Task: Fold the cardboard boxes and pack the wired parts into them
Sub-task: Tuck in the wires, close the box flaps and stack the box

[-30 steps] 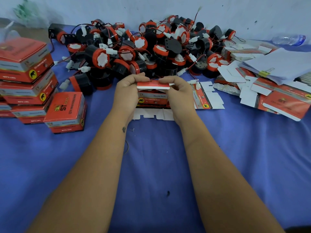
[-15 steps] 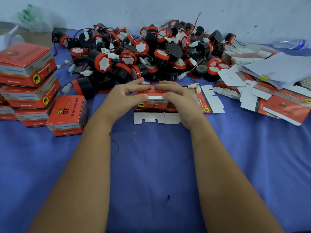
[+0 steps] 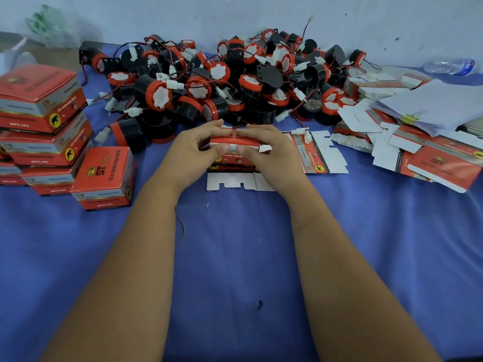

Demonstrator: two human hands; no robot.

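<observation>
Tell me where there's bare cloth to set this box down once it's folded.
Free: the blue cloth between and beside the forearms, below the flat blank. Also a patch right of the right hand, below the loose blanks. Crowded: parts pile ahead, finished boxes at left.

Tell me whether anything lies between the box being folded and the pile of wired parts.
Nothing visible does. Both hands, left hand and right hand, grip the box, and the pile of wired parts begins directly behind it.
</observation>
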